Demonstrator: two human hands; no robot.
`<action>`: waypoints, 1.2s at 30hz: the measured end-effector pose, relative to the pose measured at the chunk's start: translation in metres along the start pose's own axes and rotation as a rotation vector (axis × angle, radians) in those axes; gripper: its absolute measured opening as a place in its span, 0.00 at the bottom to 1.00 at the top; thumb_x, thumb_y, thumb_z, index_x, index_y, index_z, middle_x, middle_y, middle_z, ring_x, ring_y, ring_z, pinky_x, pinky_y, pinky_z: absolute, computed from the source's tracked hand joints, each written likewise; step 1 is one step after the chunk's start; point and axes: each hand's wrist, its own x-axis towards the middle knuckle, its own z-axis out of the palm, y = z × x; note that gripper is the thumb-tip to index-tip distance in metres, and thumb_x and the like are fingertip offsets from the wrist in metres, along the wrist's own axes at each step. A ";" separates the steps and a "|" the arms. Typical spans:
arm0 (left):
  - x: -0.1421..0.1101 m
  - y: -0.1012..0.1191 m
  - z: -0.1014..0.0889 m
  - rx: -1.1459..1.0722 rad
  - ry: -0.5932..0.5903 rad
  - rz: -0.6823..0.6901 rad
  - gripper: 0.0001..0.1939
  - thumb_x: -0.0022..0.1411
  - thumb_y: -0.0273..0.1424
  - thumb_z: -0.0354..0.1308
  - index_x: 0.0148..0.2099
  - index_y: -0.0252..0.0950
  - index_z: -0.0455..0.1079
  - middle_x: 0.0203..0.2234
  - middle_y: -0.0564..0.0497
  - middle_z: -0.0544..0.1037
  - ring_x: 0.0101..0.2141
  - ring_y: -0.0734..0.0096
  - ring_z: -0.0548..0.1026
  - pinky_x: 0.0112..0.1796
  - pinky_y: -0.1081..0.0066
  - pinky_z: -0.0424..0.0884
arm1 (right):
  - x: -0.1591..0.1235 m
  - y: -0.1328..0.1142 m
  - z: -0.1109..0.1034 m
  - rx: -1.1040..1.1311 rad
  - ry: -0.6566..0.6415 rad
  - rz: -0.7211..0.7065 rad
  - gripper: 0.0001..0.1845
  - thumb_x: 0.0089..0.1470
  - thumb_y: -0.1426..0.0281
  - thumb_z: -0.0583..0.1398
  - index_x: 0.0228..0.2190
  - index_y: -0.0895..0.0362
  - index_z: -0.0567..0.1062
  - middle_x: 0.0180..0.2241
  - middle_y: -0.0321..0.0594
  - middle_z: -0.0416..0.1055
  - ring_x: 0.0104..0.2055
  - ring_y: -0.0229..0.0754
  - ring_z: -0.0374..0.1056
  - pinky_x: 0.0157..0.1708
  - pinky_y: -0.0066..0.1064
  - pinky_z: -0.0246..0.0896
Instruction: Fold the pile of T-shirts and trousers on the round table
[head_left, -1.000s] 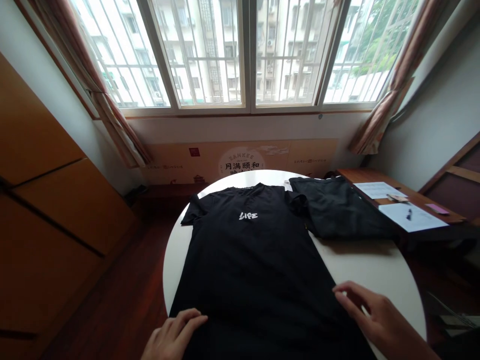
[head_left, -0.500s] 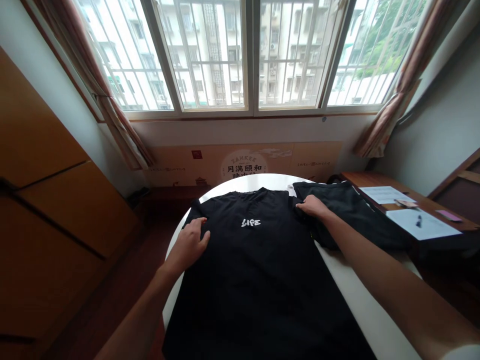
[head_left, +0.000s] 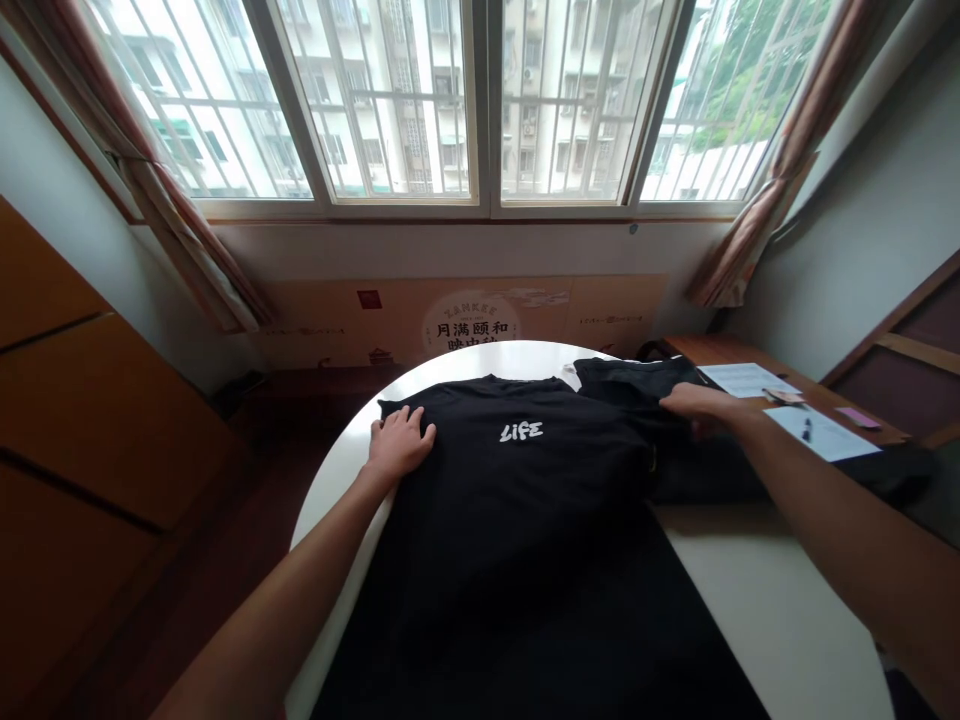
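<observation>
1. Head view: black cotton T-shirt with white "LIFE" print (head_left: 525, 520), spread flat, front up, on round white table (head_left: 757, 590).
2. Left hand (head_left: 397, 445): palm down, fingers spread, pressed on T-shirt's left shoulder; nothing gripped.
3. Right hand (head_left: 694, 402): flat, fingers extended, on T-shirt's right sleeve edge beside dark folded garment (head_left: 712, 460); grip not discernible.
4. Wooden side desk (head_left: 720, 350), right of table: white paper sheets (head_left: 821, 435), pen (head_left: 807, 429).
</observation>
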 end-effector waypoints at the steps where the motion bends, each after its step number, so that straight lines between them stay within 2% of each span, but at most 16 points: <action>1: 0.003 0.003 -0.002 0.020 0.019 -0.071 0.34 0.73 0.46 0.44 0.67 0.24 0.67 0.65 0.22 0.69 0.65 0.30 0.66 0.62 0.39 0.58 | -0.003 -0.003 0.002 -0.072 0.015 0.045 0.09 0.45 0.68 0.67 0.30 0.60 0.77 0.27 0.56 0.76 0.36 0.66 0.77 0.37 0.52 0.70; 3: 0.010 0.012 -0.007 0.031 0.072 -0.124 0.37 0.72 0.47 0.46 0.67 0.21 0.67 0.62 0.19 0.70 0.62 0.27 0.68 0.60 0.40 0.61 | -0.011 -0.022 0.014 -0.228 0.080 0.041 0.16 0.50 0.67 0.66 0.39 0.63 0.78 0.40 0.67 0.78 0.51 0.74 0.74 0.48 0.60 0.67; 5: 0.021 0.022 -0.008 0.001 0.100 -0.019 0.36 0.73 0.45 0.45 0.71 0.24 0.62 0.68 0.24 0.65 0.65 0.31 0.65 0.62 0.43 0.59 | -0.021 -0.053 0.038 -0.376 0.096 -0.129 0.23 0.60 0.63 0.61 0.52 0.65 0.75 0.54 0.71 0.73 0.63 0.72 0.65 0.58 0.60 0.60; 7: 0.035 0.034 -0.004 -0.033 0.035 0.117 0.35 0.74 0.44 0.43 0.75 0.30 0.58 0.73 0.31 0.59 0.70 0.36 0.59 0.66 0.45 0.55 | -0.030 -0.089 0.073 -0.441 -0.030 -0.340 0.26 0.67 0.61 0.54 0.60 0.63 0.71 0.61 0.66 0.70 0.67 0.65 0.61 0.64 0.54 0.56; 9: 0.048 0.045 0.004 -0.055 -0.081 0.183 0.36 0.75 0.46 0.42 0.76 0.32 0.56 0.75 0.34 0.55 0.73 0.38 0.54 0.68 0.45 0.52 | -0.035 -0.120 0.113 -0.427 -0.149 -0.412 0.29 0.70 0.57 0.53 0.64 0.59 0.69 0.67 0.58 0.65 0.70 0.58 0.58 0.68 0.46 0.52; 10: 0.054 0.049 0.009 -0.061 -0.123 0.194 0.37 0.75 0.47 0.42 0.77 0.32 0.55 0.76 0.35 0.53 0.73 0.39 0.53 0.68 0.46 0.51 | -0.034 -0.130 0.132 -0.420 -0.201 -0.413 0.31 0.70 0.55 0.52 0.67 0.58 0.66 0.70 0.56 0.62 0.72 0.57 0.55 0.69 0.46 0.49; 12: 0.066 0.056 0.020 -0.066 -0.144 0.191 0.38 0.75 0.49 0.42 0.79 0.35 0.51 0.77 0.38 0.49 0.75 0.41 0.49 0.70 0.46 0.48 | -0.028 -0.142 0.165 -0.422 -0.278 -0.352 0.37 0.72 0.52 0.50 0.72 0.60 0.60 0.74 0.59 0.54 0.76 0.60 0.48 0.71 0.53 0.44; 15: 0.081 0.062 0.033 -0.079 -0.111 0.162 0.39 0.75 0.52 0.42 0.80 0.40 0.49 0.78 0.45 0.46 0.76 0.47 0.45 0.71 0.48 0.44 | -0.011 -0.137 0.194 -0.441 -0.314 -0.222 0.42 0.73 0.50 0.46 0.75 0.62 0.50 0.76 0.65 0.40 0.78 0.66 0.37 0.71 0.65 0.36; 18: 0.098 0.065 0.040 -0.096 -0.096 0.160 0.41 0.74 0.54 0.40 0.80 0.41 0.48 0.78 0.47 0.46 0.76 0.49 0.44 0.72 0.49 0.42 | 0.005 -0.125 0.201 -0.456 -0.301 -0.183 0.42 0.73 0.48 0.44 0.76 0.59 0.46 0.78 0.60 0.33 0.79 0.64 0.29 0.72 0.64 0.28; 21: 0.113 0.068 0.044 -0.117 -0.086 0.167 0.41 0.73 0.55 0.40 0.80 0.41 0.48 0.78 0.47 0.45 0.76 0.49 0.44 0.72 0.48 0.41 | 0.013 -0.119 0.201 -0.469 -0.270 -0.179 0.42 0.73 0.48 0.43 0.76 0.58 0.45 0.78 0.59 0.31 0.79 0.61 0.28 0.73 0.61 0.26; 24: 0.123 0.071 0.046 -0.150 -0.063 0.176 0.40 0.74 0.53 0.43 0.79 0.40 0.51 0.78 0.46 0.47 0.76 0.48 0.45 0.72 0.47 0.42 | 0.011 -0.122 0.200 -0.481 -0.231 -0.181 0.41 0.74 0.50 0.42 0.76 0.60 0.45 0.78 0.61 0.34 0.79 0.62 0.29 0.73 0.59 0.26; 26: 0.123 0.073 0.046 -0.184 -0.014 0.186 0.38 0.74 0.51 0.46 0.77 0.38 0.56 0.76 0.44 0.52 0.75 0.48 0.50 0.72 0.47 0.46 | -0.001 -0.127 0.200 -0.487 -0.200 -0.195 0.41 0.74 0.52 0.43 0.76 0.63 0.45 0.77 0.62 0.34 0.79 0.61 0.29 0.73 0.58 0.25; 29: 0.113 0.076 0.042 -0.214 0.107 0.165 0.33 0.76 0.42 0.45 0.74 0.28 0.60 0.73 0.36 0.60 0.73 0.52 0.57 0.71 0.53 0.51 | -0.040 -0.130 0.198 -0.495 -0.180 -0.300 0.42 0.74 0.52 0.46 0.76 0.65 0.44 0.78 0.60 0.35 0.79 0.59 0.30 0.74 0.57 0.25; 31: 0.101 0.079 0.037 -0.222 0.268 0.157 0.28 0.75 0.33 0.45 0.71 0.25 0.63 0.73 0.34 0.61 0.72 0.56 0.58 0.70 0.57 0.51 | -0.079 -0.126 0.195 -0.511 -0.214 -0.407 0.43 0.73 0.52 0.48 0.75 0.65 0.48 0.77 0.61 0.39 0.79 0.60 0.33 0.74 0.58 0.29; 34: 0.080 0.079 0.026 -0.257 0.530 0.230 0.21 0.69 0.25 0.48 0.60 0.31 0.73 0.70 0.39 0.66 0.69 0.55 0.63 0.69 0.58 0.55 | -0.142 -0.110 0.184 -0.531 -0.286 -0.474 0.42 0.73 0.51 0.48 0.74 0.67 0.52 0.76 0.65 0.42 0.78 0.65 0.36 0.73 0.62 0.34; 36: 0.069 0.070 0.018 -0.276 0.556 0.238 0.19 0.68 0.25 0.49 0.56 0.33 0.75 0.66 0.40 0.72 0.64 0.55 0.69 0.66 0.58 0.60 | -0.176 -0.096 0.174 -0.490 -0.315 -0.573 0.41 0.73 0.50 0.48 0.75 0.63 0.52 0.76 0.60 0.42 0.79 0.63 0.37 0.73 0.60 0.36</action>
